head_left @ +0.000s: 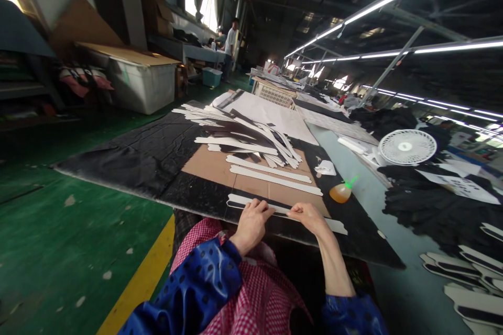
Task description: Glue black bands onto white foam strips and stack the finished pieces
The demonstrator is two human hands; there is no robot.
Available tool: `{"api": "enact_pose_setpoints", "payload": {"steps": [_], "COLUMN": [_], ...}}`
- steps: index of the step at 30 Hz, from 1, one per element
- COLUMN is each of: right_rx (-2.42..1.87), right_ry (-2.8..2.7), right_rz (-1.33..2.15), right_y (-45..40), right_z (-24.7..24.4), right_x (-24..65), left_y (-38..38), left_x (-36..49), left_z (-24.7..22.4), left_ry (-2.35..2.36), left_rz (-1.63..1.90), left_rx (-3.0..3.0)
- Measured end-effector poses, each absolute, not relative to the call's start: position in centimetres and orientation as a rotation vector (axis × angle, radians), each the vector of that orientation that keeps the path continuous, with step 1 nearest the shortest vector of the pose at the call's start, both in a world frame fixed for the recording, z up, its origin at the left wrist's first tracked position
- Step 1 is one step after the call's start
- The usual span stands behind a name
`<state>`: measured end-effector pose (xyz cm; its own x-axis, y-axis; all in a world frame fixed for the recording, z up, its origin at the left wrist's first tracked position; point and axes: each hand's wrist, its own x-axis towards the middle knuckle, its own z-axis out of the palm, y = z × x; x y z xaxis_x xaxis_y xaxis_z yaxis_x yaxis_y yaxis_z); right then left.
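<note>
A long white strip [336,226] lies along the near edge of the black-covered table, with a narrow black strip [280,214] on top of it. My left hand [252,224] is closed, its fingertips pressed together on the black strip near the middle. A short way to the right, my right hand [308,216] pinches the black strip between thumb and fingers. What lies under the fingertips is hidden. Just beyond, two white strips [275,180] rest side by side on a brown cardboard sheet [208,166].
Behind them spreads a loose pile of white and black strips [243,133]. An orange-filled squeeze bottle [340,193] with a green nozzle stands to the right, near a crumpled white scrap [325,168]. Further right are a white fan [407,147] and finished-looking strips [477,301]. A person [230,44] stands far back.
</note>
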<state>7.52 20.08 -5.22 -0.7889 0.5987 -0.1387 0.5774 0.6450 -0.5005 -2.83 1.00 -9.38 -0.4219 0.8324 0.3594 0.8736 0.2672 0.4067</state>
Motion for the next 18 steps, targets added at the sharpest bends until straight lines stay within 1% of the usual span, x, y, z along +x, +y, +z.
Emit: {"api": "enact_pose_setpoints", "payload": {"steps": [6, 11, 18], "right_rx": [-1.067, -1.181, -1.220], "right_ry": [-2.788, -2.824, -2.899], "right_rz": [0.807, 0.680, 0.616], "right_y": [20.7, 21.2, 18.7], "right_z": [-5.4, -5.1, -4.5], "right_x": [7.9, 8.4, 7.7], "left_y": [0.7, 0.8, -0.6], "left_x": [-2.8, -2.8, -3.1], "left_z": [-9.1, -8.9, -8.3], "left_ry": [-2.421, -2.455, -2.503], "left_rz": [-0.821, -0.788, -0.725], "left_rx": [-1.689, -1.704, -1.659]}}
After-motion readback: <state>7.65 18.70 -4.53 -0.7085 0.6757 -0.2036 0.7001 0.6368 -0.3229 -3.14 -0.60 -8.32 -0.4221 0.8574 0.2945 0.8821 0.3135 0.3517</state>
